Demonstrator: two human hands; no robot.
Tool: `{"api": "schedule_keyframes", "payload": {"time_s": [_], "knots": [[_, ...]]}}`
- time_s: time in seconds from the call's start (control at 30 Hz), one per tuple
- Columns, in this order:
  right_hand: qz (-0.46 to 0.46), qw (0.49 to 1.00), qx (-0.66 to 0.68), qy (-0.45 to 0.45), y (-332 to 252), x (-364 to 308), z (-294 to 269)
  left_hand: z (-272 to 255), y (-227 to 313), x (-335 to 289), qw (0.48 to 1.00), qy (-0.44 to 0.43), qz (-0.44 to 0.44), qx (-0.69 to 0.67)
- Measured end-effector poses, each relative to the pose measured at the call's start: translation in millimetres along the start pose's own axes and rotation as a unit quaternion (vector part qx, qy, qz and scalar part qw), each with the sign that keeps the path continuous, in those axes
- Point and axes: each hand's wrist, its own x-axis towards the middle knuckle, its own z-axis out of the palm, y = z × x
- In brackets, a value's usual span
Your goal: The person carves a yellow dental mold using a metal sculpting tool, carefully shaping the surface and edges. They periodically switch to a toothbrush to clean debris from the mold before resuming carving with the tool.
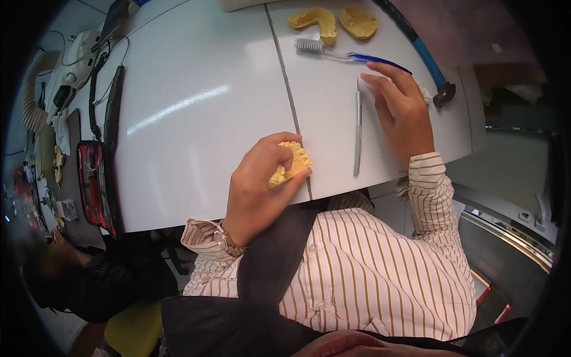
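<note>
My left hand (260, 178) is closed round a yellow plaster dental cast (299, 159) near the table's front edge, its row of teeth showing between thumb and fingers. Over the right part of the table my right hand (404, 107) is open, fingers apart, with nothing held. Its fingertips are close to the blue handle of a toothbrush (339, 55). Left of that hand lies a slim silver craft knife (357, 131), its pointed blade toward the far side. Beyond the toothbrush are a horseshoe-shaped yellow cast (315, 24) and a rounded yellow plaster piece (358, 22).
A hammer with a blue-and-black handle (425, 56) lies at the far right. On the left, an open red-and-black tool case (95, 184) and a black corded handpiece (113, 104) lie along the white table (196, 160). Another person (71, 273) sits at lower left.
</note>
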Motion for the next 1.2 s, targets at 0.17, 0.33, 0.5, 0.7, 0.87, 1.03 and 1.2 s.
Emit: {"api": "schedule_keyframes", "payload": {"time_s": [0.17, 0.33, 0.5, 0.7, 0.87, 1.03, 1.2], "knots": [[0.032, 0.996, -0.084, 0.01, 28.4, 16.1, 15.6, -0.6, 0.8, -1.6, 1.0, -0.006, -0.011, 0.008], [0.004, 0.997, -0.077, 0.005, 29.1, 16.1, 15.3, -0.8, 1.0, -0.1, 1.0, -0.006, -0.004, 0.011], [0.017, 0.997, 0.072, 0.026, 13.6, 2.0, -22.4, -4.2, -0.2, -2.9, 1.0, -0.004, -0.008, 0.02], [-0.025, 0.993, 0.087, -0.081, 0.5, -25.1, -29.7, -3.4, 1.2, -1.1, 0.999, -0.016, -0.025, 0.012], [0.07, 0.997, -0.029, -0.026, 4.7, -27.3, -21.1, -2.7, -0.5, -0.5, 1.0, -0.01, -0.01, 0.016], [0.026, 0.994, 0.089, -0.06, -6.4, -31.8, -21.4, -2.5, 0.1, -0.6, 1.0, -0.015, -0.024, 0.009], [0.033, 0.998, 0.024, -0.051, -3.0, -29.7, -28.0, -2.0, -0.1, -1.0, 1.0, -0.011, -0.015, 0.019]]}}
